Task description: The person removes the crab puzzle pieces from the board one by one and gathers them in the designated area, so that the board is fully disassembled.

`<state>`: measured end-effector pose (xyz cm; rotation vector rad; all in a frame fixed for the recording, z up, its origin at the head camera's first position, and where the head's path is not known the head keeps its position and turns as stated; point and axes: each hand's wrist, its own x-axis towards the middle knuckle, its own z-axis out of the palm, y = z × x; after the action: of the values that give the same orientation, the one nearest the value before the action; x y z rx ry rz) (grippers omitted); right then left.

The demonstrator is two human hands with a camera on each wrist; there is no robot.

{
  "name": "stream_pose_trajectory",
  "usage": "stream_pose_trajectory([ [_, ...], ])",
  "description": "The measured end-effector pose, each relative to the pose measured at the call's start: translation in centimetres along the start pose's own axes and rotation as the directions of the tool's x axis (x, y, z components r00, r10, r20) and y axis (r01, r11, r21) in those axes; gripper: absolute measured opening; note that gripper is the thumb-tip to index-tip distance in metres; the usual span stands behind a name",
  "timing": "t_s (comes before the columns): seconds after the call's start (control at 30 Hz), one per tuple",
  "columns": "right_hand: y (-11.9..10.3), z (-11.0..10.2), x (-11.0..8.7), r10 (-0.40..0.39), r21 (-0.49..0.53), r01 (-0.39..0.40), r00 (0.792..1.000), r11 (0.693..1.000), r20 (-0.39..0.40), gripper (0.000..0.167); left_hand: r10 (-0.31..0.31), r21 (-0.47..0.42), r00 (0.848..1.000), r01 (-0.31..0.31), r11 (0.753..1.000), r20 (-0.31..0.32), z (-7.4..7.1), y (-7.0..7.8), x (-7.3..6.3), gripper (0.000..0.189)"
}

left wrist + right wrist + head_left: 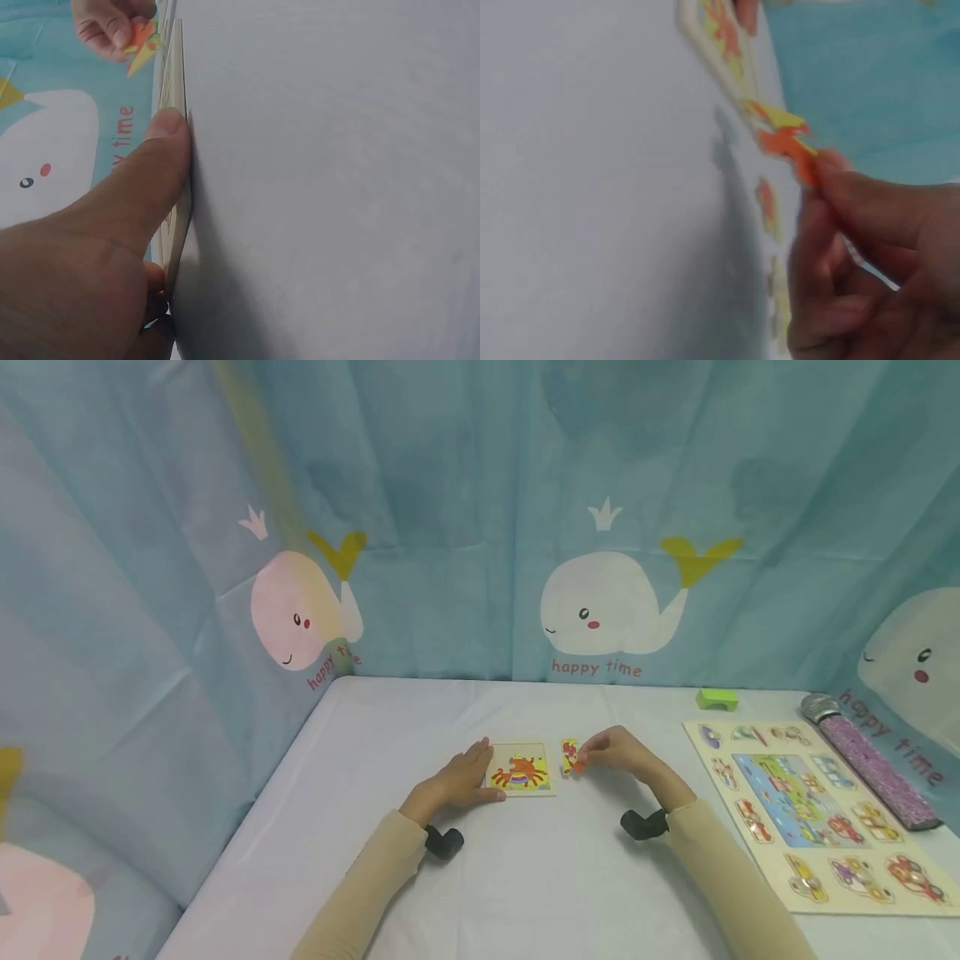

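Observation:
A small square wooden puzzle board (557,768) with a red crab-like picture lies on the white table. My left hand (467,777) rests at its left side, fingers extended along that edge and thumb pressed on the near edge. In the left wrist view the thumb (161,154) lies against the board's side (177,67). Just right of the board, my right hand (618,754) pinches a red and yellow puzzle piece (570,756) between thumb and fingers. Seen from the right wrist, the piece (784,141) is held above the table, near the board's corner.
A large wooden picture puzzle (780,810) with knobbed vehicle pieces lies at the right. Beyond it lies a pink glittery microphone (873,760), and a green block (717,698) sits near the back edge. In the right wrist view, blurred colourful shapes (766,206) show beside the right hand.

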<state>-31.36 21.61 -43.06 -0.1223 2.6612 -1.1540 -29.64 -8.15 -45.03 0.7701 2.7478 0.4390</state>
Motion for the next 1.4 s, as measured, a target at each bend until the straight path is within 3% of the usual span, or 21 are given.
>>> stream_pose_trajectory([
  [0.1,0.6,0.1,-0.1,0.004,0.017,-0.005,1.0,1.0,0.023,0.013,-0.005,0.008,1.0,0.005,1.0,0.002,0.0,-0.2,0.1,0.09],
  [0.27,0.6,0.6,0.0,-0.016,-0.004,0.016,1.0,1.0,-0.013,0.011,-0.008,0.004,1.0,0.008,1.0,0.004,-0.1,-0.3,0.2,0.09],
  [0.6,0.2,1.4,0.3,0.068,-0.095,-0.077,0.993,0.992,-0.093,0.009,-0.004,0.011,1.0,0.004,1.0,0.004,-0.1,-0.1,0.2,0.09],
  [0.93,-0.1,1.6,0.1,0.025,-0.124,-0.039,0.994,0.992,-0.108,0.006,-0.001,0.022,1.0,0.001,1.0,0.001,0.0,-0.1,0.2,0.09],
  [1.13,-1.7,2.5,0.6,-0.077,-0.107,0.068,0.994,0.992,-0.075,0.006,-0.002,0.025,1.0,0.002,1.0,0.006,0.1,-0.1,0.1,0.09],
  [1.27,-3.8,3.8,0.9,-0.19,-0.128,0.189,0.982,0.974,0.002,0.011,-0.005,0.026,1.0,0.005,1.0,0.01,0.1,-0.1,0.1,0.09],
  [1.4,-5.6,5.2,1.3,-0.221,-0.146,0.231,0.972,0.962,0.08,0.023,0.004,0.036,1.0,-0.004,0.999,0.008,0.2,-0.1,0.1,0.09],
])
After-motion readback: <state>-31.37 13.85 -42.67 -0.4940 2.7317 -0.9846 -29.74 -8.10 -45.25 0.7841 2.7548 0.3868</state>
